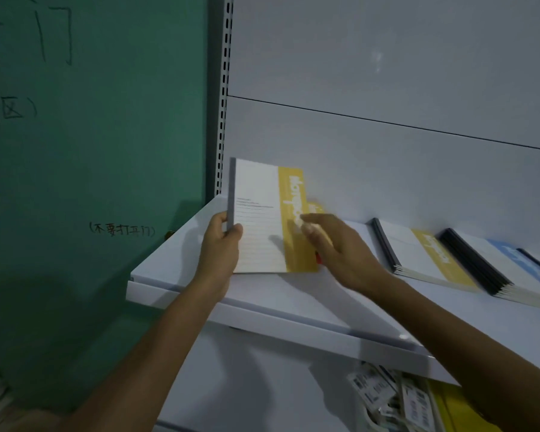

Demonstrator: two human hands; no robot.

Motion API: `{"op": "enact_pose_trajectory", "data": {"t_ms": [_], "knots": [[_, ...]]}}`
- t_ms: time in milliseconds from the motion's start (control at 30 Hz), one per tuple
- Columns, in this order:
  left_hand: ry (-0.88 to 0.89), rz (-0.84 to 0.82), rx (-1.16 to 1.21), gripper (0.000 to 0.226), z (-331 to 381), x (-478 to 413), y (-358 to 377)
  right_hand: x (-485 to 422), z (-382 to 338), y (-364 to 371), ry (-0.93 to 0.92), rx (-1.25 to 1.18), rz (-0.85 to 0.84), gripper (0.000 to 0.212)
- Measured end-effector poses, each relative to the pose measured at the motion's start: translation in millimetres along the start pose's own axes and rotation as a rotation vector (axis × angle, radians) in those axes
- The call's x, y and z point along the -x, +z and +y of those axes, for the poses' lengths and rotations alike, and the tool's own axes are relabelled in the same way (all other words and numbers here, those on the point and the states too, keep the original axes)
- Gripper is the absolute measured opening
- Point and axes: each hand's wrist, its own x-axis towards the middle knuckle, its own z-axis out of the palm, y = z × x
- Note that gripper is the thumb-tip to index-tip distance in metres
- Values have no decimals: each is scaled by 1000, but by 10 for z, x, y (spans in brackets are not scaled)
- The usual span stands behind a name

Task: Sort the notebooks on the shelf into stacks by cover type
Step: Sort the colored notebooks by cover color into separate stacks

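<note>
Head view: we see the left hand (221, 244) pinching the grey spine of a yellow-banded notebook (256, 219), thumb on the cover. It holds the notebook tilted up over the left end of the white shelf (262, 307). The right hand (335, 247) is spread, its fingers fairly straight and touching the yellow band; it is blurred. Farther right on the shelf lie a yellow-banded stack (424, 260) and, just beside it, a blue-banded stack (496, 269). A green wall (91, 151) stands at left.
</note>
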Motion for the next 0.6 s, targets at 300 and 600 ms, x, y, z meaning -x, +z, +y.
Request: {"op": "enact_pose_trajectory", "data": {"t_ms": [300,600], "knots": [[-39,136,293,19,-10,-8,-79,-406,254,446,155,281,-154,67],[16,85,179,20,-13,12,-24,-261,58,441,110,432,-162,58]]}}
